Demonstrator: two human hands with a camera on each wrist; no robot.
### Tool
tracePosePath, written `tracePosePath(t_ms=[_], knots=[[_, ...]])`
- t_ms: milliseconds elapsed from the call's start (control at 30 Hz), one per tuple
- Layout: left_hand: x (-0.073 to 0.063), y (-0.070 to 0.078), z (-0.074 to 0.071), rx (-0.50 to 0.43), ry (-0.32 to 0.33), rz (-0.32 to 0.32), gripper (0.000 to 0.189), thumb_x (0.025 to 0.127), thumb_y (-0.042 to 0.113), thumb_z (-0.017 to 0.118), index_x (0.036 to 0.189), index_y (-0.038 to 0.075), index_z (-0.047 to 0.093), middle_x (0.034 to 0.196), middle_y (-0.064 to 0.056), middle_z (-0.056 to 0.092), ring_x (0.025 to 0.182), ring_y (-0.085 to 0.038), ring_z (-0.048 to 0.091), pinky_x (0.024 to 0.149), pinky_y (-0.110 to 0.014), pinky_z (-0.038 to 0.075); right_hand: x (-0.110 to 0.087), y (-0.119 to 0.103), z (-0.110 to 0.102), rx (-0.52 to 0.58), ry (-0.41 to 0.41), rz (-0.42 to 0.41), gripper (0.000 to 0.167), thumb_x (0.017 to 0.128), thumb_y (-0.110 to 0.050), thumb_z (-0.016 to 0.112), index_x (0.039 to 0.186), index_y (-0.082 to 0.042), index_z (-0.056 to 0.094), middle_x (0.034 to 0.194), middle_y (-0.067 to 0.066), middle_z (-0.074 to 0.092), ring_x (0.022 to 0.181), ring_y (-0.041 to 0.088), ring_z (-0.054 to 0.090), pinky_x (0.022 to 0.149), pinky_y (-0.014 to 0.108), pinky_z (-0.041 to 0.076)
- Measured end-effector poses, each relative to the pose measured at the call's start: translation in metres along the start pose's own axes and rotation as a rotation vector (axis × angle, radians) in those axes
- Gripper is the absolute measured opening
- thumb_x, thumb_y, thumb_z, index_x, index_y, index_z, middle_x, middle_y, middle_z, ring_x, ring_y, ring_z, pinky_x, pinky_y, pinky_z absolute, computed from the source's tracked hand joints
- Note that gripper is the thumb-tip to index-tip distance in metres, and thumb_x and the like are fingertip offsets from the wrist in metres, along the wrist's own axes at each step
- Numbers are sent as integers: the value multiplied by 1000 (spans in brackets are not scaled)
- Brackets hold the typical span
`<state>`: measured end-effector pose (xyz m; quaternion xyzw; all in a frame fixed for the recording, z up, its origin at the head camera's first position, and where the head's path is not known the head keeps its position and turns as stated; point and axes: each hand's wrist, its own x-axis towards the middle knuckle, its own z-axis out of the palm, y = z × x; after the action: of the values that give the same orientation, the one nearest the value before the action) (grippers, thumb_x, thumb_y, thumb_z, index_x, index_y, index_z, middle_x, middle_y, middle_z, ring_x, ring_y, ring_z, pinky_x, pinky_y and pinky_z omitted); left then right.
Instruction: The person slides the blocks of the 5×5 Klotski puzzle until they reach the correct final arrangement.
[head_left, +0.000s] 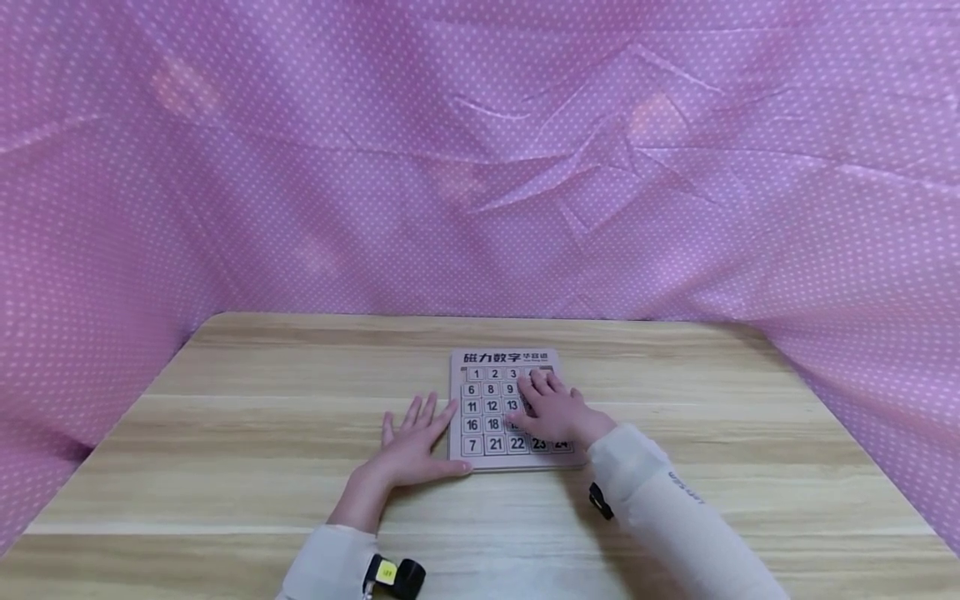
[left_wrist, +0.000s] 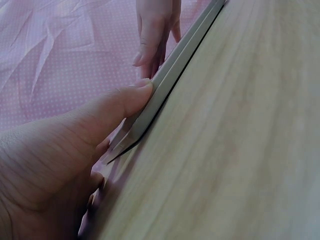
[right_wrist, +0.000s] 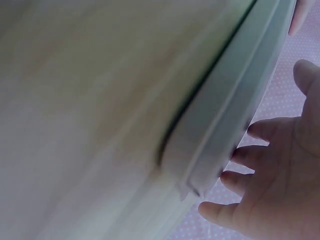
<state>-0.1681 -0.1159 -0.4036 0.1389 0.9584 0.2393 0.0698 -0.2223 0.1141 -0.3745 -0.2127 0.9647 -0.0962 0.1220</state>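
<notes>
A light-coloured number slide puzzle (head_left: 517, 462) lies flat on the table, dark Chinese lettering along its far edge. Its square tiles carry black numbers; the tile marked 7 (head_left: 472, 446) is at the near left corner. My left hand (head_left: 411, 454) is spread at the puzzle's left side, thumb against the near edge and index fingertip by the left edge. Over the right part of the tiles lies my right hand (head_left: 555, 412), fingers extended, covering several numbers. In the right wrist view, fingertips (right_wrist: 245, 157) touch the board's face or hover just above it; I cannot tell which.
The wooden table (head_left: 262, 417) extends around the puzzle on all sides. A pink dotted cloth (head_left: 480, 167) hangs behind the table and along both sides. Black wrist cameras are strapped at the left sleeve (head_left: 330, 567) and right sleeve (head_left: 637, 471).
</notes>
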Motion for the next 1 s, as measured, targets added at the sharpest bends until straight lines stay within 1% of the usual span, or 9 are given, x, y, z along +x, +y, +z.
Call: tracePosePath(t_ms=[167,367,433,500,600,700,900,1000], knots=[[0,-1,-1,-6,0,4,93,64,67,54,138,24,19,142,-11,4,127,-29,-5,92,-55,-14,2,-6,0,1,-6,-2,71,85,-55,35,138,-11,19,142,13,9,127,34,5,94,59,11],[0,-2,-2,1,8,10,93,64,67,54,138,24,19,142,-12,5,127,-30,-4,92,-55,-14,5,-5,2,21,1,-9,72,85,-57,34,139,-13,18,143,11,8,127,33,4,94,59,10],[1,-2,-2,4,7,14,93,64,67,54,138,24,19,142,-12,5,127,-30,-4,92,-56,-13,3,-2,4,33,11,-10,72,84,-57,34,139,-13,17,143,11,8,127,33,3,94,59,10],[0,-3,-1,8,5,18,93,64,68,54,138,24,19,142,-12,5,127,-30,-4,92,-56,-13,-2,1,4,32,25,-18,72,84,-57,34,139,-13,17,142,12,9,127,34,3,94,59,10],[1,-2,-1,9,6,15,94,63,68,54,138,24,18,142,-12,4,127,-30,-4,92,-56,-13,-15,7,5,12,49,-53,71,85,-55,35,138,-11,19,141,15,11,126,35,5,94,59,11],[0,-2,0,4,5,6,94,63,68,54,138,25,18,142,-11,3,127,-29,-5,92,-55,-14,-35,11,5,-16,65,-95,70,85,-53,38,138,-9,20,141,16,13,126,36,6,94,59,12],[1,-1,1,5,-2,-1,95,63,68,54,138,25,16,142,-9,2,128,-28,-6,92,-54,-15,-77,14,9,-43,36,-159,70,86,-52,38,137,-8,21,141,14,14,126,35,7,94,58,12],[2,-1,1,1,-1,-3,95,63,68,54,138,25,16,142,-9,2,128,-28,-6,92,-54,-15,-93,12,11,-42,21,-202,70,86,-52,37,137,-7,21,140,14,15,126,35,8,94,59,12]])
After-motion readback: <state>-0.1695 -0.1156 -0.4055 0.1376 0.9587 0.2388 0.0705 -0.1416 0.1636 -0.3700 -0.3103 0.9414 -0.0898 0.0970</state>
